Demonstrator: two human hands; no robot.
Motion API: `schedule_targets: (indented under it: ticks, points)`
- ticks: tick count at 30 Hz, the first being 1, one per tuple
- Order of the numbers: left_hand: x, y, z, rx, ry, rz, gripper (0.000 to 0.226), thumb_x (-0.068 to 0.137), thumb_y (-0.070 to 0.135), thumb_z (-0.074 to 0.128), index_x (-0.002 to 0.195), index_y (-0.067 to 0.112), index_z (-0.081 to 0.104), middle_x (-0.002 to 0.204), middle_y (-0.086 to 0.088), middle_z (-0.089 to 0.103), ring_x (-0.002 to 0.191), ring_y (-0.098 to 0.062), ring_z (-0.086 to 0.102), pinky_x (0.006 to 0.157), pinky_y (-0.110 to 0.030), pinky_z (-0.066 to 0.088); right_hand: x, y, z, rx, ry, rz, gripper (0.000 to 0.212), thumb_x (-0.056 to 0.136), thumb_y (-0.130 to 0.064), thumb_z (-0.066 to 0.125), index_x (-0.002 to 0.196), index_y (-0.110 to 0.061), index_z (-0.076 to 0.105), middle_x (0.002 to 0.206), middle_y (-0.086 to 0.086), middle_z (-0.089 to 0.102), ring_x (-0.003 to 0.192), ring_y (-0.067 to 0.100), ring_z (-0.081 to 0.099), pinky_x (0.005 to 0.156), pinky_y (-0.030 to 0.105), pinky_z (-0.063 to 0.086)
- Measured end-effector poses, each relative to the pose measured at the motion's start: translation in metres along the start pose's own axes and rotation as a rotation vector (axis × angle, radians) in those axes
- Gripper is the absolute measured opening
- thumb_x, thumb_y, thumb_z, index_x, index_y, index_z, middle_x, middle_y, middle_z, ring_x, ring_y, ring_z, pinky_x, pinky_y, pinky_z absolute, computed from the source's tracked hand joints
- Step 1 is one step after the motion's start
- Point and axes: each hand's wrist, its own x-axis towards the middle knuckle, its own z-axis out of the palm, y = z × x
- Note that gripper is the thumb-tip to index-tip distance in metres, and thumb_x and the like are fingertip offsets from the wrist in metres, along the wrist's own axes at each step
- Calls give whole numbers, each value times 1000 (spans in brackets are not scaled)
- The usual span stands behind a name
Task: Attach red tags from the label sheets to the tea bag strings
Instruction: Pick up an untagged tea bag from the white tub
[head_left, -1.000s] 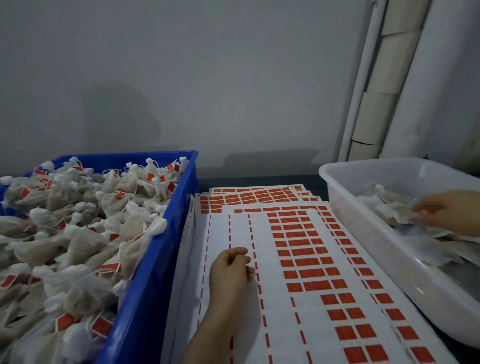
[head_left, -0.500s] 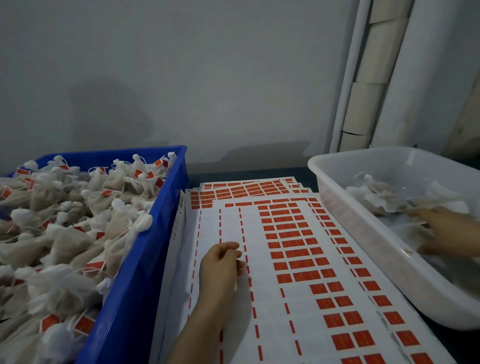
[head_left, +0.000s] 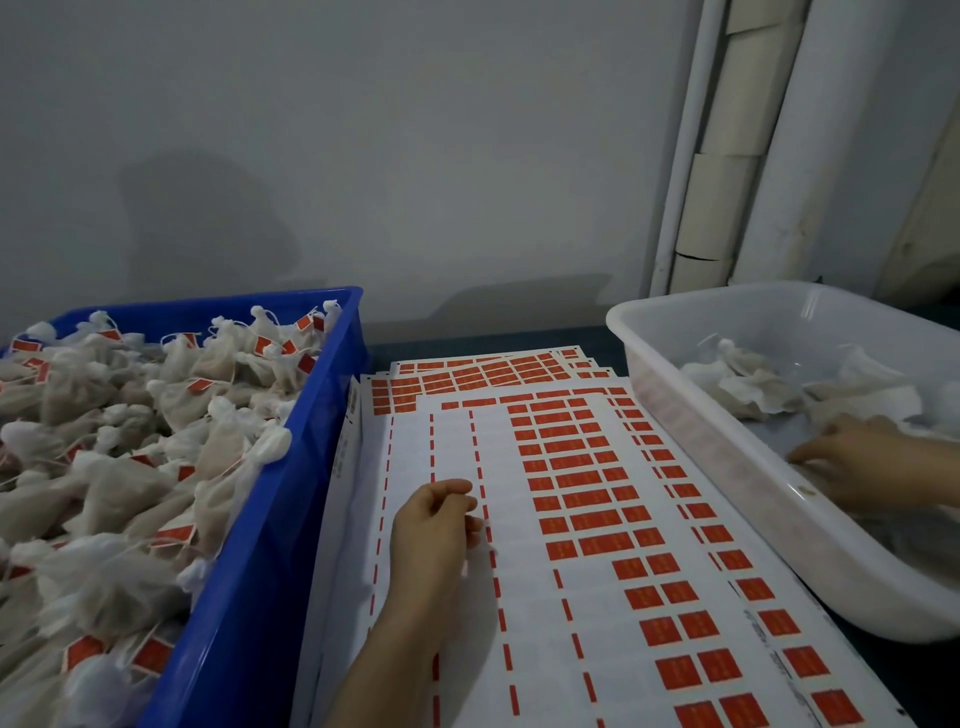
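Left hand (head_left: 431, 525) loosely curled on label sheet (head_left: 535, 654)

label sheets (head_left: 571, 519) between tagged-bag crate (head_left: 249, 571) on left, tub (head_left: 727, 441) on right

Left hand (head_left: 434, 525): knuckles up, fingers curled in toward thumb; whether it pinches anything cannot be made out. Right hand (head_left: 867, 462): palm down, fingers spread, nearly straight.

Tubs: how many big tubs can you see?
2. A blue tub is on the left, heaped with tea bags. A white tub is on the right, with the right hand inside. More may sit out of view.
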Motion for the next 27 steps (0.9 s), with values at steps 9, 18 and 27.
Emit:
schedule_targets:
  ticks: [9, 18, 27]
  points:
    - [0, 0, 0, 13, -4, 6, 14, 97, 19, 49, 101, 19, 62, 90, 6, 62, 79, -15, 60, 57, -13, 46, -18, -34, -20, 263, -4, -98, 23, 77, -40, 67, 92, -41, 50, 86, -11, 61, 77, 4, 59, 74, 24, 52]
    - [0, 1, 0, 23, -11, 9, 15, 97, 19, 48, 103, 19, 62, 91, 6, 62, 79, -15, 60, 58, -14, 46, -28, -37, -31, 491, 54, -75, 7, 84, -28, 63, 82, -22, 62, 77, -1, 65, 70, 12, 63, 67, 24, 52]
    - [0, 1, 0, 32, -15, 13, 16, 98, 19, 48, 103, 19, 62, 94, 4, 62, 79, -15, 60, 56, -12, 45, -30, -27, -40, 712, 240, 64, 21, 81, -6, 62, 87, -26, 64, 82, -4, 63, 74, 14, 61, 61, 24, 48]
